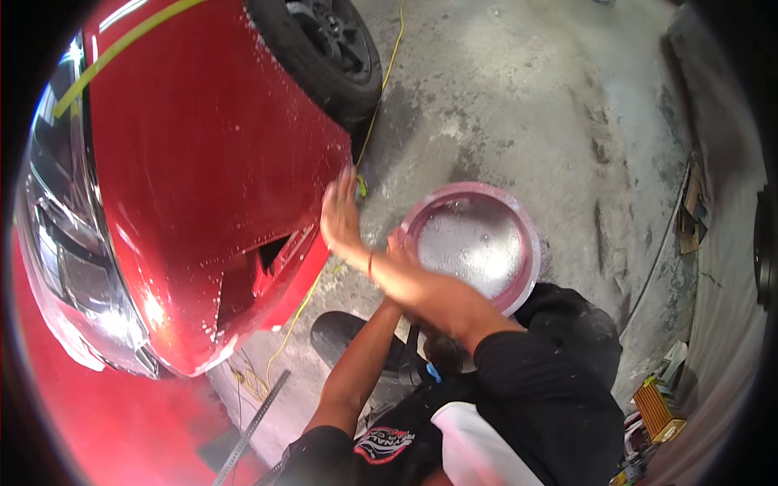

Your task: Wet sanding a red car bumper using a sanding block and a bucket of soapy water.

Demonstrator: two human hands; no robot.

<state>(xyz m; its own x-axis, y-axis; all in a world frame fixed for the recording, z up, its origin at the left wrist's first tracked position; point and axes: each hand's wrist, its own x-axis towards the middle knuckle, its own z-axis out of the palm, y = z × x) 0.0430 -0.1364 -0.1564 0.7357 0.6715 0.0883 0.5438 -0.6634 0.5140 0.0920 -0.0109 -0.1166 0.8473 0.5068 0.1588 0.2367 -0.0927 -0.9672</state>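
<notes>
My right forearm reaches across over the left one. With its fingers stretched out, my right hand (340,217) lies along the edge of the red car bumper (194,162), which is wet with droplets. My left hand (402,245) is at the near-left rim of a round pink bucket (525,217), its fingers closed on the rim. Part of this hand is hidden behind my right forearm. Foamy, cloudy water (470,247) fills the bottom of the bucket.
A headlight (69,243) and yellow-green tape (121,53) are on the car at left; a wheel (332,36) is at the top. A yellow cord (392,69) crosses the stained concrete floor (519,97). An orange box (658,409) stands at lower right. White cloth (482,445) hangs before me.
</notes>
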